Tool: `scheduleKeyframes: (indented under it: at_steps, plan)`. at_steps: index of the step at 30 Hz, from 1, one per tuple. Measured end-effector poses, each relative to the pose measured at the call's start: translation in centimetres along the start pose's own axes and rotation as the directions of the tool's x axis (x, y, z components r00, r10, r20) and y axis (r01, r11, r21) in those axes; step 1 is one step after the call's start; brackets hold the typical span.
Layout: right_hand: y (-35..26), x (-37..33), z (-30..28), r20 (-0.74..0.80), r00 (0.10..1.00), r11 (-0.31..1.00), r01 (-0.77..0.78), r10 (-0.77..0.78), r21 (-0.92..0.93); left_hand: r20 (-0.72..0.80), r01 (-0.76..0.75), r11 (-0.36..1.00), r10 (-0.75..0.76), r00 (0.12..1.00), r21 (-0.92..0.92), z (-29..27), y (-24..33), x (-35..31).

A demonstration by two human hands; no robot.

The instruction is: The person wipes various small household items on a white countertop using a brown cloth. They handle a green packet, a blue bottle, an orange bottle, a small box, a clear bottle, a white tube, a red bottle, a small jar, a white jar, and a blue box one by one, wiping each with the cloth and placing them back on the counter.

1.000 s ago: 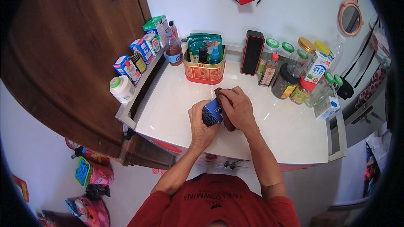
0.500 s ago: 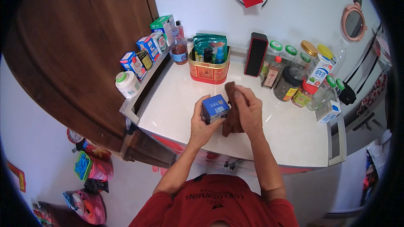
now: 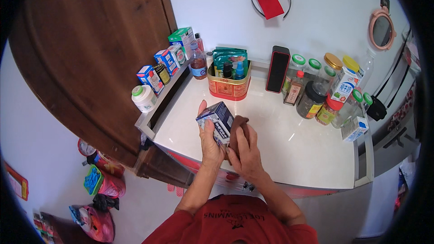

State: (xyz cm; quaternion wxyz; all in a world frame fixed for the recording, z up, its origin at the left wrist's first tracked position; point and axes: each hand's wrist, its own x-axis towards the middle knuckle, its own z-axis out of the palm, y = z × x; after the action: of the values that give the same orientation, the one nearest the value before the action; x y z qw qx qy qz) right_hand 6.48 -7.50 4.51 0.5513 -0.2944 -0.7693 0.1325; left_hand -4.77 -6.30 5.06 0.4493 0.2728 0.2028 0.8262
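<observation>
Over the front of the white cabinet top, my left hand (image 3: 209, 144) grips a small dark blue and white box (image 3: 219, 120), tilted so that a printed side faces up. My right hand (image 3: 246, 153) is closed on a brown cloth (image 3: 236, 134), its fingers spread along the bunched fabric. The cloth lies against the right side of the box. Part of the box's lower end is hidden by my fingers and the cloth.
Behind my hands stand a red and gold tin (image 3: 229, 89) with packets and bottles, and a black speaker (image 3: 277, 69). Several jars, including a dark jar (image 3: 311, 101), crowd the right. Boxes and a white tub (image 3: 144, 98) line the raised left ledge (image 3: 158, 108).
My left hand has turned the box, bringing a side face into view. My right hand and the cloth have moved left and nearer, against the box.
</observation>
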Motion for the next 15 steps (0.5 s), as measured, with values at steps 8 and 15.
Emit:
scheduleKeyframes:
  at_steps: [8, 15]
  plan:
    - [-0.9, 1.0, -3.2, 0.084, 0.993, 0.993, 0.079, -0.086, 0.086, -0.03, -0.058, 0.989, 0.062, 0.998, 0.133, -0.1, 1.0, 0.2]
    - [-1.7, 3.3, -1.2, 0.126, 0.918, 0.829, 0.394, -0.375, -0.397, 0.043, 0.059, 0.992, -0.065, 0.997, 0.113, 1.3, 0.4, -1.8]
